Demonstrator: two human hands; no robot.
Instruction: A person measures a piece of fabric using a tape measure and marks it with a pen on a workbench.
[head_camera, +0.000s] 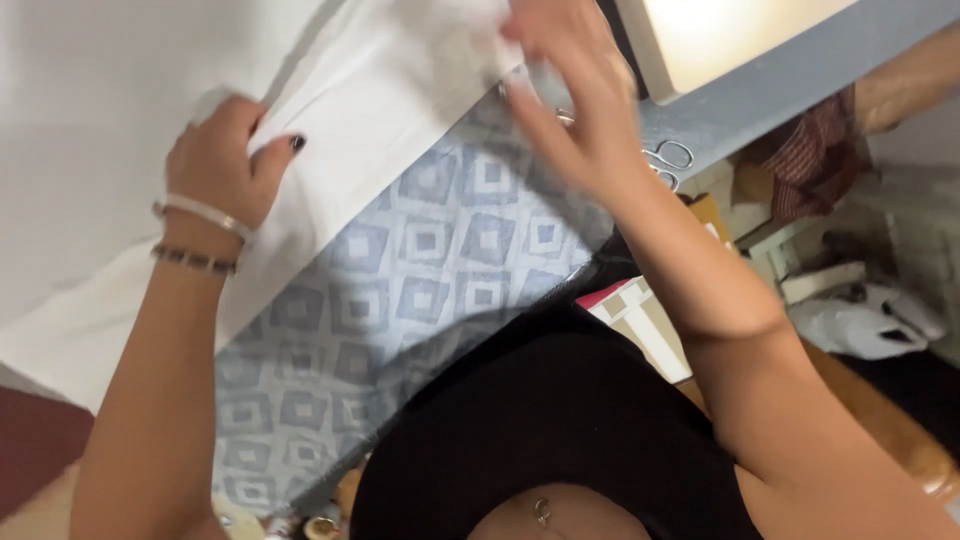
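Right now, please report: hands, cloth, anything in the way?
Left hand gripping white cloth at its folded edge. Right hand on the cloth, blurred, grip unclear. Cloth lies over patterned board cover. Scissors beside right hand.

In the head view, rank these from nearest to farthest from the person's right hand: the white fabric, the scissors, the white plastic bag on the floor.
From the right hand:
1. White fabric: under its fingertips, at top centre.
2. Scissors: just right of the wrist, on the grey table edge.
3. White plastic bag: far lower right, on the floor.
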